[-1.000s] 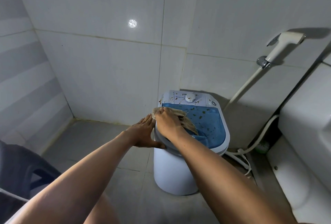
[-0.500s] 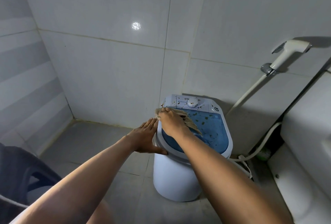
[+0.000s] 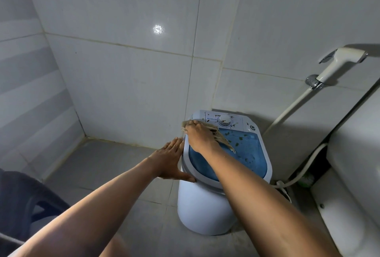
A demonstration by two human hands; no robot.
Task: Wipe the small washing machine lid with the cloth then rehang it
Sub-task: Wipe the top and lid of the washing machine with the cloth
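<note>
A small white washing machine point(image 3: 203, 211) stands on the floor by the tiled wall. Its blue translucent lid point(image 3: 244, 154) carries dark specks, and a white control panel with a dial point(image 3: 224, 120) sits behind it. My right hand point(image 3: 200, 135) presses a beige cloth point(image 3: 218, 133) flat on the lid's far left corner, the cloth trailing out to the right of my fingers. My left hand point(image 3: 169, 162) lies flat against the machine's left rim, fingers spread, thumb on the front edge.
A white spray nozzle point(image 3: 341, 61) hangs on the wall at right, its hose running down behind the machine. A white toilet tank point(image 3: 357, 145) fills the right edge. A dark plastic stool point(image 3: 26, 201) stands at lower left. Grey tiled floor point(image 3: 115, 166) surrounds the machine.
My right hand has slid the cloth from the lid's near left part toward the far left corner by the control panel. My left hand stays on the machine's side.
</note>
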